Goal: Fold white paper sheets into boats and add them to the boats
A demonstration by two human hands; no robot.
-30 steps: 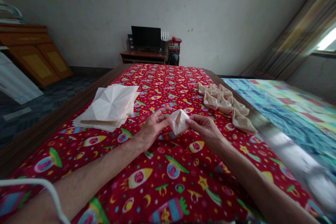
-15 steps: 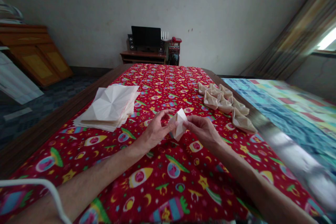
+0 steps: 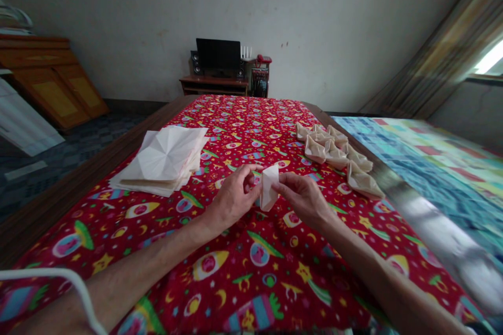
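A small piece of folded white paper stands between my two hands, above the middle of the red patterned cloth. My left hand grips its left edge, thumb in front and fingers curled behind. On the other edge, my right hand pinches the paper between thumb and fingers. To the left lies a stack of creased paper sheets, the top one marked with folds radiating from its centre. Several folded paper pieces sit in rows on the right side of the cloth.
A white cable curves across the lower left, over my forearm. The table's dark wooden edge runs along the left. Beyond the table's far end stands a monitor on a desk. A bed with a patterned cover is at the right.
The folded paper has turned between my hands, so a flat panel now faces me instead of an angled, pointed side. My left hand has shifted slightly around it. The stack and folded pieces stay put.
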